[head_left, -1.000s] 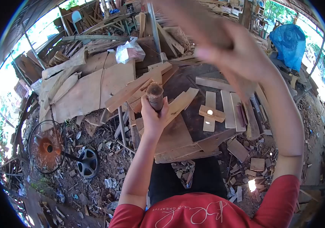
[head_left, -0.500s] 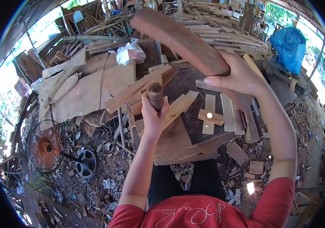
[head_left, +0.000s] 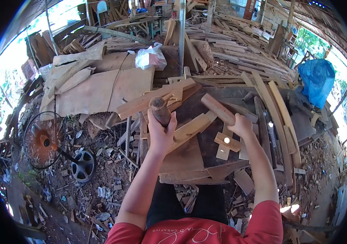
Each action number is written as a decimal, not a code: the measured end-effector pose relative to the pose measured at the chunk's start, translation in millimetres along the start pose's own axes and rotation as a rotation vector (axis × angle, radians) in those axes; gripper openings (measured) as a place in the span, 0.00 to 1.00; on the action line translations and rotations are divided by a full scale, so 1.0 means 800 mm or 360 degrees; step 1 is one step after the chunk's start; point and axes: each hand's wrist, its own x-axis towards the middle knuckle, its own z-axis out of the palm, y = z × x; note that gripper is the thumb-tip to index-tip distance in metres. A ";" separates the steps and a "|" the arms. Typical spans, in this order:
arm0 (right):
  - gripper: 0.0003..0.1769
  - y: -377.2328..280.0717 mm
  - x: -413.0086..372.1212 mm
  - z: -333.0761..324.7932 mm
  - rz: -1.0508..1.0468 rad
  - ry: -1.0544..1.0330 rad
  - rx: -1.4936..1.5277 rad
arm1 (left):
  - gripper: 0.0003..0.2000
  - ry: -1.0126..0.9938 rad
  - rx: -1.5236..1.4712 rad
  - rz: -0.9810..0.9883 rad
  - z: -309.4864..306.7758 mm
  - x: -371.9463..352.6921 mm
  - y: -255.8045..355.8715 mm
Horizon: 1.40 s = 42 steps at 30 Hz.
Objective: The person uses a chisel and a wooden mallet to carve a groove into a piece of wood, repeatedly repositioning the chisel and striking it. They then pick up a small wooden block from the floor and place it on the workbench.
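My left hand is closed around an upright, dark, round wooden handle with a worn top; whatever lies below it is hidden by the hand. A reddish-brown wooden bar is gripped at its near end by my right hand, low over the dark worktable. Under and beside the left hand lies a pale wooden piece, slanting up to the right. Just left of my right wrist, two short pale pieces form a cross on the table.
Long boards lie along the table's right side. Behind are a plastic bag, a metal post and a blue tarp. A rusty fan frame stands at left above scrap-strewn ground.
My right hand has come down from its raised position with the wooden bar, which now sits low over the table. The left hand keeps its hold. The view has shifted, showing more of the right side.
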 end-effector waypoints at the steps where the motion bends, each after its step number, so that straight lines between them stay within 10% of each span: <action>1: 0.28 -0.004 0.001 0.003 -0.0026 0.0014 -0.0029 | 0.15 -0.0012 0.0014 0.0007 0.000 0.002 -0.003; 6: 0.33 -0.015 0.013 -0.005 0.0062 -0.0228 -0.0067 | 0.15 -0.0013 0.0039 -0.0011 -0.003 0.007 -0.016; 8: 0.37 -0.034 0.014 -0.019 -0.0044 0.0227 0.0271 | 0.15 -0.0009 0.0019 -0.0008 -0.001 0.009 -0.017; 12: 0.37 -0.128 -0.005 -0.086 -0.0437 0.0191 0.1617 | 0.17 -0.0110 0.0148 0.0016 0.004 0.009 -0.016; 16: 0.36 -0.210 -0.030 -0.128 -0.0930 0.0216 0.1863 | 0.20 -0.0321 -0.0009 0.0108 0.014 0.004 -0.032; 22: 0.07 -0.252 -0.035 -0.116 -0.0693 0.0214 0.2581 | 0.30 -0.1034 0.0771 0.0020 -0.029 -0.013 -0.037; 25: 0.05 -0.235 -0.028 -0.103 -0.0533 0.0247 0.2933 | 0.36 -0.0915 0.1373 0.0037 -0.063 -0.048 -0.073; 42: 0.06 -0.262 -0.063 -0.101 -0.0794 0.0590 0.2880 | 0.30 -0.0282 0.1278 0.0073 -0.050 -0.109 -0.117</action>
